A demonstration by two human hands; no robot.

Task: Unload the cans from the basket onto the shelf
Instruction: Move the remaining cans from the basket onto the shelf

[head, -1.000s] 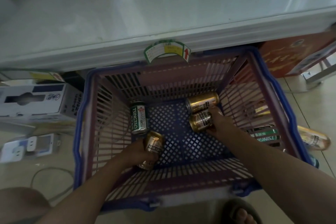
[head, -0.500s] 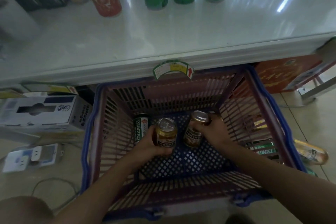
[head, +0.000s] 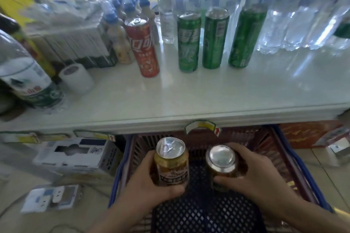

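Cans (head: 171, 162) upright, gripped round sides, one per hand (head: 151, 181), above basket (head: 121, 172); likely rigid, slick, light; shelf (head: 189, 96) ahead.

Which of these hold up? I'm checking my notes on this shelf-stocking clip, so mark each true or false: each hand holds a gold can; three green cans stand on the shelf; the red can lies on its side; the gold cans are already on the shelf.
1. Each hand holds a gold can. True: the left hand grips one gold metal can, the right hand another gold can.
2. Three tall green cans stand on the white shelf. True.
3. The tall red can lies on its side. False: it stands upright.
4. The gold cans are on the shelf. False: both are held above the slatted plastic basket.
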